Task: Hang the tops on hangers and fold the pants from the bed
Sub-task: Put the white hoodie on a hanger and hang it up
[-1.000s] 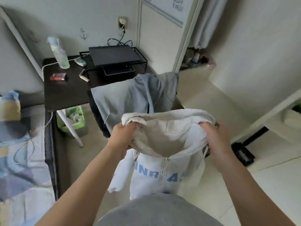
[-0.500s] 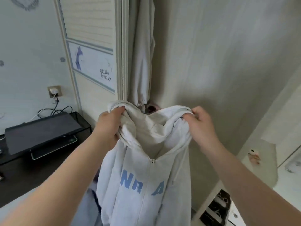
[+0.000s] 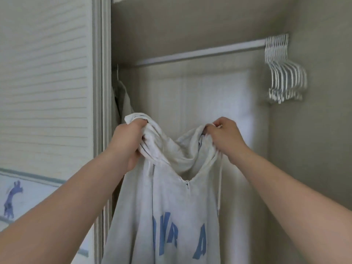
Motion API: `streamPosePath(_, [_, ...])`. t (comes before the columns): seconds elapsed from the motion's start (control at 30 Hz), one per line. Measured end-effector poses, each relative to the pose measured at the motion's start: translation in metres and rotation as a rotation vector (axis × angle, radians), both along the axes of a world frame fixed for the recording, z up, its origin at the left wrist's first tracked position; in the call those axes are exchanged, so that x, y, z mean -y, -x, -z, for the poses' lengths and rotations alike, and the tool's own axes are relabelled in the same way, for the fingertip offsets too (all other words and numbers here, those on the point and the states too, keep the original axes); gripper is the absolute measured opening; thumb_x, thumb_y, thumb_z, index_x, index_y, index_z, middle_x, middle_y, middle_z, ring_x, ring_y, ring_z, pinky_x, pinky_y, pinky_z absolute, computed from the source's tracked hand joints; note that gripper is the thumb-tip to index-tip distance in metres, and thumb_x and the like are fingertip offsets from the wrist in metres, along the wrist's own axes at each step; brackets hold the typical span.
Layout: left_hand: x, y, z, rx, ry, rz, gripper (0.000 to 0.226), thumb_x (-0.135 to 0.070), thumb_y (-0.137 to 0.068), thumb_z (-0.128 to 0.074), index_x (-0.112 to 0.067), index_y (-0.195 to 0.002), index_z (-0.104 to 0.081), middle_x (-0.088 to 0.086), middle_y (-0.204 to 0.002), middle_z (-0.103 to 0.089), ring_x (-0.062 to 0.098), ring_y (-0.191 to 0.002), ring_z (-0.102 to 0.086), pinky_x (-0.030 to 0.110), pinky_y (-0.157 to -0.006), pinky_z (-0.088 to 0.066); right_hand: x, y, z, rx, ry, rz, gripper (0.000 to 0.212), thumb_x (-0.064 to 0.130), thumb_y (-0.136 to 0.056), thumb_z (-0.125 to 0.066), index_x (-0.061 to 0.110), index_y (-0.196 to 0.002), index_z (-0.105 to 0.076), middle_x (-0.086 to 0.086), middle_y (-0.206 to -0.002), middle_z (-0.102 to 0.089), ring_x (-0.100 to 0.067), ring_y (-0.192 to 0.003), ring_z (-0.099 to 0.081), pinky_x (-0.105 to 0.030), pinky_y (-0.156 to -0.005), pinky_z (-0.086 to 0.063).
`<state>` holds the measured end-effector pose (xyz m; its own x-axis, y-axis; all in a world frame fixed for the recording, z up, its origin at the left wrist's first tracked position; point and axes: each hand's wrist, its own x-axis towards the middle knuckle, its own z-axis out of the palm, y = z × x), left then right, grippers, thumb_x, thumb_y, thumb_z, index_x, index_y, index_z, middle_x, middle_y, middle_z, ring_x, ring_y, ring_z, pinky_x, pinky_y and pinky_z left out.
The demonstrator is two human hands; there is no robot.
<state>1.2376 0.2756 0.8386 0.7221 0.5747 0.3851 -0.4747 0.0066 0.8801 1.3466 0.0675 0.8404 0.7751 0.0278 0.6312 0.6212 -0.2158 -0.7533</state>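
Hoodie point(image 3: 171, 206): pale grey-white, zip front, blue letters across the chest. Held up in the air in front of the open closet, below the rod. It hangs straight down from the two hands and its bottom runs out of frame. Hood and collar sag in a V between the hands, with the zip pull point(image 3: 187, 184) at the bottom of the V. Drawstring point(image 3: 220, 187) dangles down the right side.

Left hand point(image 3: 127, 141): fingers curled, clamped on a bunched wad of the left shoulder/hood edge, cloth sticking out above the fist. Right hand point(image 3: 226, 138): fingers curled, clamped on the right shoulder edge. Both arms bare and raised, hands roughly level and apart.

Rod point(image 3: 200, 52) runs across the closet above the hoodie. White hangers point(image 3: 283, 73) are bunched at its right end by the side wall, above the right hand and well apart from the hoodie. At the rod's left end one pale garment point(image 3: 122, 100) hangs, half hidden by the door frame, just beside the left hand; touching or not, can't tell. Left of that is a louvred door point(image 3: 43, 73), with a blue giraffe picture point(image 3: 12, 199) low on it. Edges slightly blurred.
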Motion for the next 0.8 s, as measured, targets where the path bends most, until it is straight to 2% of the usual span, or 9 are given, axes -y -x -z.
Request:
streamPosePath(0.1, [-0.007,-0.035,-0.05,0.047,-0.048,0.054,0.012,-0.022,-0.092,-0.062,-0.014,-0.085,-0.057,0.006,-0.081,-0.063,0.023,-0.068,-0.063,0.037,-0.07,-0.057,-0.003,-0.023,-0.04,-0.026,-0.014,0.051,0.015,0.025,-0.078,-0.068,0.015,-0.08,-0.057,-0.001,-0.071,-0.062,-0.017,-0.056,-0.055,-0.018,-0.037,-0.037])
streamPosePath(0.27, [0.001,-0.086,-0.116,0.08,-0.136,0.145,0.014,-0.018,-0.093,-0.059,-0.014,-0.081,-0.053,0.005,-0.073,-0.059,0.02,-0.058,-0.058,0.026,-0.049,-0.054,0.007,-0.05,-0.096,0.01,0.156,0.228,0.009,0.02,-0.084,-0.061,0.013,-0.089,-0.056,-0.011,-0.085,-0.068,-0.028,-0.065,-0.067,-0.03,-0.044,-0.054])
streamPosePath(0.33, [0.01,-0.099,-0.138,0.085,-0.162,0.162,0.014,-0.015,-0.094,-0.058,-0.014,-0.081,-0.052,0.005,-0.075,-0.057,0.021,-0.059,-0.057,0.028,-0.051,-0.054,0.017,-0.052,-0.119,0.01,0.301,0.331,0.009,0.017,-0.086,-0.054,0.012,-0.093,-0.056,-0.013,-0.087,-0.07,-0.03,-0.071,-0.072,-0.036,-0.052,-0.06])
streamPosePath(0.4, [0.019,-0.108,-0.157,0.081,-0.166,0.191,0.016,-0.007,-0.095,-0.051,-0.013,-0.08,-0.052,0.008,-0.076,-0.058,0.024,-0.061,-0.059,0.034,-0.054,-0.056,0.029,-0.05,-0.142,-0.007,0.494,0.453,0.015,0.015,-0.086,-0.048,0.007,-0.095,-0.057,-0.013,-0.081,-0.073,-0.029,-0.064,-0.074,-0.039,-0.056,-0.062])
streamPosePath(0.5, [0.035,-0.121,-0.175,0.052,-0.198,0.231,0.026,0.003,-0.094,-0.037,-0.011,-0.082,-0.056,0.013,-0.073,-0.059,0.025,-0.056,-0.063,0.034,-0.047,-0.055,0.046,-0.046,-0.171,0.005,0.742,0.733,0.018,0.013,-0.085,-0.046,0.007,-0.089,-0.062,-0.006,-0.066,-0.074,-0.022,-0.053,-0.071,-0.027,-0.058,-0.054])
streamPosePath(0.57, [0.046,-0.129,-0.182,0.046,-0.206,0.219,0.027,0.004,-0.094,-0.035,-0.01,-0.082,-0.055,0.015,-0.071,-0.056,0.021,-0.041,-0.06,0.028,-0.037,-0.05,0.059,-0.049,-0.186,0.166,0.855,1.007,0.022,0.015,-0.086,-0.05,0.011,-0.102,-0.065,-0.006,-0.094,-0.075,-0.024,-0.084,-0.073,-0.026,-0.068,-0.043])
streamPosePath(0.63, [0.053,-0.136,-0.187,0.051,-0.179,0.202,0.024,0.004,-0.095,-0.036,-0.011,-0.09,-0.055,0.014,-0.071,-0.055,0.021,-0.041,-0.057,0.026,-0.037,-0.048,0.072,-0.058,-0.195,0.269,0.91,1.178,0.03,0.017,-0.089,-0.052,0.016,-0.117,-0.064,-0.006,-0.119,-0.067,-0.027,-0.109,-0.066,-0.029,-0.075,-0.04])
streamPosePath(0.73, [0.057,-0.146,-0.191,0.109,-0.129,0.192,0.025,0.005,-0.094,-0.036,-0.01,-0.099,-0.056,0.014,-0.07,-0.053,0.025,-0.056,-0.055,0.031,-0.055,-0.049,0.089,-0.078,-0.197,0.209,0.956,1.289,0.04,0.018,-0.093,-0.05,0.017,-0.132,-0.057,-0.009,-0.133,-0.057,-0.03,-0.123,-0.054,-0.034,-0.088,-0.043])
streamPosePath(0.8, [0.055,-0.151,-0.192,0.109,-0.131,0.172,0.024,0.004,-0.094,-0.036,-0.01,-0.099,-0.055,0.014,-0.07,-0.052,0.025,-0.057,-0.053,0.032,-0.058,-0.048,0.097,-0.092,-0.195,0.212,0.967,1.36,0.043,0.017,-0.096,-0.047,0.017,-0.138,-0.051,-0.011,-0.138,-0.05,-0.031,-0.126,-0.048,-0.036,-0.094,-0.04])
